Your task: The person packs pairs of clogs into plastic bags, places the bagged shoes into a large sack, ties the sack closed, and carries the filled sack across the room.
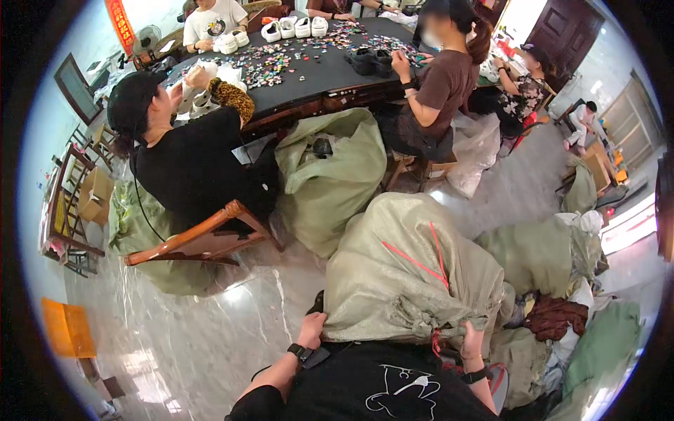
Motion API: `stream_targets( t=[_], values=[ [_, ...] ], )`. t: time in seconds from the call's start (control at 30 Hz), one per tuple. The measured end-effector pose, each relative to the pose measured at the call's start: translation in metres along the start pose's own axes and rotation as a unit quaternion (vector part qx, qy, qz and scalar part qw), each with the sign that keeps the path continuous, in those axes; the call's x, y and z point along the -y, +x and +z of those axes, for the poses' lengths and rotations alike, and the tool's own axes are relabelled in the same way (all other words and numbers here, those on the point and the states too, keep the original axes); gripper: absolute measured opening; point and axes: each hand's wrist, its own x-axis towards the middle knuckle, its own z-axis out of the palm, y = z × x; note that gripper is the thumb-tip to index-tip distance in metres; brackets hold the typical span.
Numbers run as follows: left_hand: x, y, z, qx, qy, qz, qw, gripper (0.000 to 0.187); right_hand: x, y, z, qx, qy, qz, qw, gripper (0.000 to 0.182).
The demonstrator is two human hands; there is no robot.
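A big, full grey-green woven sack (400, 274) stands right in front of my body, its tied, bunched neck facing me. Red cord (437, 342) hangs at that neck, and red strips lie across the sack's upper side. My left hand (312, 330) is closed on the sack's lower left edge, some fingers hidden by the cloth. At the right of the tied neck, my right hand (472, 339) grips the fabric, with its fingertips partly out of sight.
Ahead, an open green sack (330, 175) stands between a seated person in black (196, 168) on a wooden chair (203, 242) and another in brown (449, 84). Small colourful pieces and shoes cover the dark table (316, 70). More sacks (530, 256) lie to my right.
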Motion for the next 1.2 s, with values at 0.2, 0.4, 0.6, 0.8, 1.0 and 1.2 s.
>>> stream_targets(
  t=[0.2,0.4,0.6,0.8,1.0,1.2],
  values=[
    [-0.015,0.031,-0.074,0.052,0.062,-0.011,0.997,0.022,0.012,-0.091,0.061,-0.043,-0.057,0.005,0.997,0.028],
    [-0.039,0.048,-0.126,0.068,0.145,-0.033,0.987,0.024,-0.01,-0.157,0.102,-0.147,-0.045,0.055,0.987,0.042],
    [-0.028,0.06,-0.179,0.115,0.244,-0.032,0.962,0.025,-0.015,-0.208,0.136,-0.126,-0.094,0.055,0.986,0.042],
    [-0.002,0.057,-0.232,0.133,0.219,0.036,0.966,0.026,-0.028,-0.273,0.167,-0.154,-0.094,0.029,0.983,0.04],
    [-0.042,0.012,-0.294,0.272,0.406,0.147,0.86,0.026,-0.036,-0.32,0.217,-0.213,0.041,0.048,0.975,0.04],
    [-0.056,0.075,-0.373,0.249,0.752,0.102,0.602,0.043,0.026,-0.326,0.305,-0.099,-0.217,-0.07,0.969,0.048]
  ],
)
